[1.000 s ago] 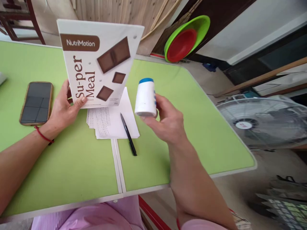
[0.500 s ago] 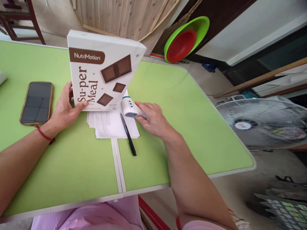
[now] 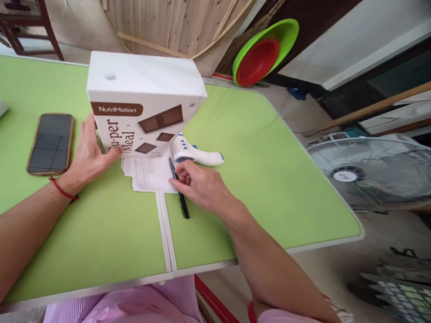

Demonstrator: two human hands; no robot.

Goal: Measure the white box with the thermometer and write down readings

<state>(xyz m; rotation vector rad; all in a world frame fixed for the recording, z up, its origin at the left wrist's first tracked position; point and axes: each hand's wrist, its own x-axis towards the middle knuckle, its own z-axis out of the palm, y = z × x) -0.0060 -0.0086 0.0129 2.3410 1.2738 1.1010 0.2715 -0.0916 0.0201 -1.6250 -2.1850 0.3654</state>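
- Two hands work over the green table (image 3: 269, 179): the left hand (image 3: 90, 154) grasps the lower left edge of the white box (image 3: 146, 101), thumb on the printed face; the right hand (image 3: 202, 184) has thumb and curled fingers at the black pen (image 3: 182, 204). Whether these fingers grip it or only touch it cannot be told.
- The box stands near-upright at the far part of the paper sheets (image 3: 158, 175), left of the white-and-blue handheld device (image 3: 205, 158).
- Tipping risk: the box is tall and held low, on one side only. A loosened left grip could let it fall onto the device or sheets.
- Sliding risk: the pen lies across the near edge of the sheets. A sideways push from the right hand could roll it or drag the loose top sheet.
- Collision risk: the device lies just beyond the right fingers; a knuckle could knock its handle.
- Hidden: the box's back and underside, the left fingertips behind it, and the sheets' far part. Contact between box and paper cannot be confirmed.
- Hard to read: the handwriting and the small print. The box's lettering is partly covered by the left thumb.
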